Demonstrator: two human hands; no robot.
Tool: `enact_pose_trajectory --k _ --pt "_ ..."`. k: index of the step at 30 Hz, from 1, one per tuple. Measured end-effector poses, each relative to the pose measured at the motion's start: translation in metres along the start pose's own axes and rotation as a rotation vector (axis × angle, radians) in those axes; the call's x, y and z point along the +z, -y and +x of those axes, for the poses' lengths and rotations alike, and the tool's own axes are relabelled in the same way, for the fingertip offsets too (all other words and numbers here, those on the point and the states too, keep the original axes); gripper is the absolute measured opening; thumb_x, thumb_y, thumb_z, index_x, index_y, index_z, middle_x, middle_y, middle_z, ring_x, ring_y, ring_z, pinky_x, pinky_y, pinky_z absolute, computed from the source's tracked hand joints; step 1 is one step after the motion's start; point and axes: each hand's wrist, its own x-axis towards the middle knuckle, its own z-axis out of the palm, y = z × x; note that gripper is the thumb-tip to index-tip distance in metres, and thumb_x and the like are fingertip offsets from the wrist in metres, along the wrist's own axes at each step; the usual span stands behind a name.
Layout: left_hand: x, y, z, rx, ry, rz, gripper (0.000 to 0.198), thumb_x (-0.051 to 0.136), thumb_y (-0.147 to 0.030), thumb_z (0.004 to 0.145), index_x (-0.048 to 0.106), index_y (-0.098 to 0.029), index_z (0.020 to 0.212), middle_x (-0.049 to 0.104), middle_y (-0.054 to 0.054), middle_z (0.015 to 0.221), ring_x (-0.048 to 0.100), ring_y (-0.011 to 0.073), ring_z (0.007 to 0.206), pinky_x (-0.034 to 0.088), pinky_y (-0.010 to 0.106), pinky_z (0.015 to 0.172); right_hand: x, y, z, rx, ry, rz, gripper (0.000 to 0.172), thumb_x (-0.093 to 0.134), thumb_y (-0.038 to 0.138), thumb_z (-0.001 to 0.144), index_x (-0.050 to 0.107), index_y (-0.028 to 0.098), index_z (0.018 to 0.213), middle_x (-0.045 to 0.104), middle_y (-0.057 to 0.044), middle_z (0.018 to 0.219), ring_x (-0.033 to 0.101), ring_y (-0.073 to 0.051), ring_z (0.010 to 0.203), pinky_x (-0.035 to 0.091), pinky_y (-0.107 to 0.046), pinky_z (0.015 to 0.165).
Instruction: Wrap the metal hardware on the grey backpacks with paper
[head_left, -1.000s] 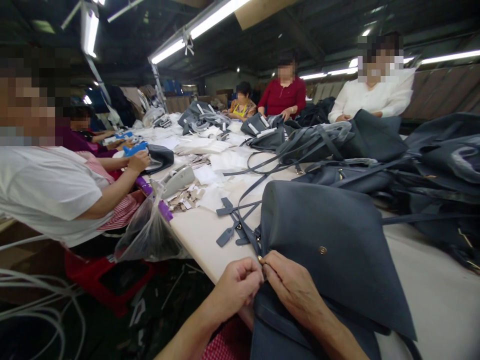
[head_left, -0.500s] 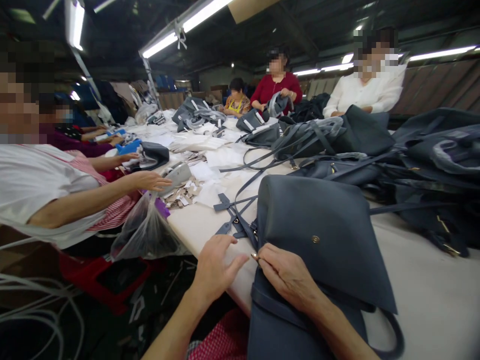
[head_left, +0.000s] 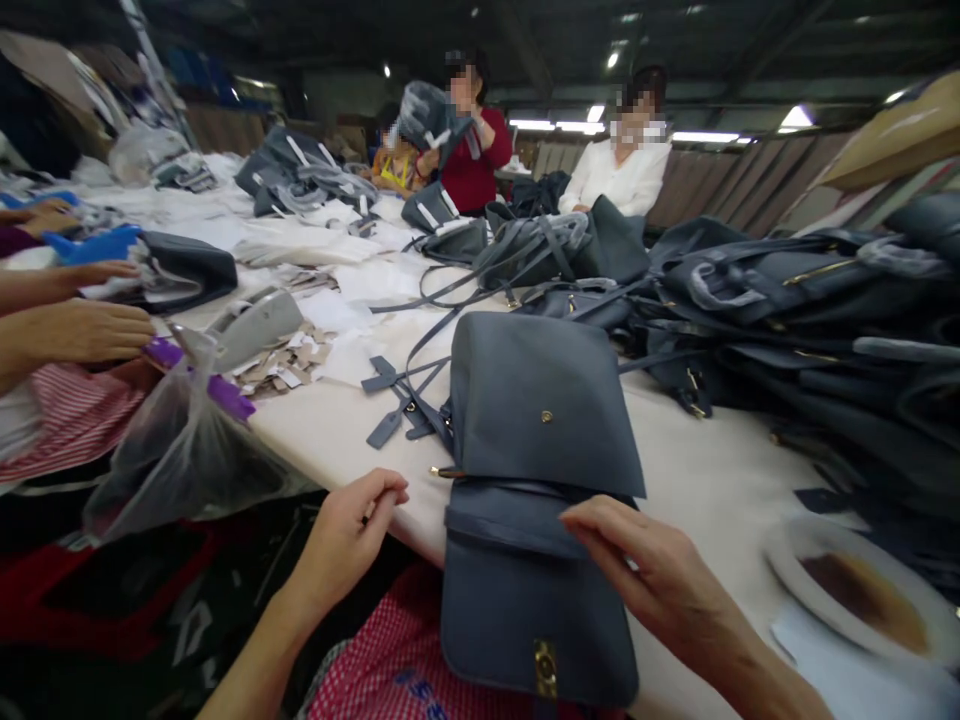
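Note:
A dark blue-grey bag (head_left: pixel 536 390) lies at the table's front edge, its lower part hanging over my checked apron. It has a small round gold stud and a gold clasp (head_left: pixel 546 668). From its left side a slim brown piece with a gold tip (head_left: pixel 447 472) sticks out. My left hand (head_left: pixel 360 520) is left of the bag and apart from it, thumb and fingers pinched; anything between them is too small to make out. Over the bag's right edge is my right hand (head_left: pixel 637 560), fingertips together; what they hold, if anything, is hidden.
Straps with tags (head_left: pixel 405 400) lie left of the bag. A heap of dark bags (head_left: pixel 787 300) fills the right, with a round dish (head_left: pixel 862 590) in front. Card scraps (head_left: pixel 289 360), a plastic bag (head_left: pixel 180 440) and a co-worker's hands (head_left: pixel 90 330) are at left.
My right hand has left the bag's left side and moved to its right edge. My left hand's fingers have closed. The view has turned right, and a person in red has raised a bag.

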Motion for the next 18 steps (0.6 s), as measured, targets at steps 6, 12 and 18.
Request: enact_pose_trajectory --k 6,12,18 --pt "0.021 -0.012 -0.032 0.541 0.084 0.299 0.055 0.048 -0.004 0.086 0.051 -0.029 0.135 0.042 0.011 0.151 0.031 0.0314 0.142 0.03 0.052 0.113 0.013 0.012 -0.062 -0.248 0.144 -0.28 0.059 0.064 0.021 0.08 0.051 0.026 0.138 0.064 -0.012 0.131 0.062 -0.032 0.116 0.055 -0.044 0.089" --pt "0.046 -0.039 -0.012 0.485 0.175 -0.069 0.022 0.048 -0.014 0.088 0.065 -0.021 0.099 0.075 0.004 0.097 0.065 0.0202 0.096 0.04 0.039 0.097 0.045 0.016 -0.056 -0.049 -0.071 -0.024 0.038 0.051 0.016 0.087 0.061 0.025 0.122 0.073 -0.01 0.112 0.07 -0.024 0.098 0.055 -0.034 0.082" --pt "0.05 -0.066 0.034 -0.067 0.233 -0.195 0.022 0.051 -0.035 0.088 0.055 -0.021 0.071 0.063 0.001 0.071 0.057 0.0191 0.07 0.04 0.029 0.065 0.01 0.007 -0.009 0.508 0.076 0.442 0.03 0.052 0.047 0.091 0.07 0.023 0.091 0.075 -0.005 0.092 0.068 -0.024 0.085 0.054 -0.033 0.076"
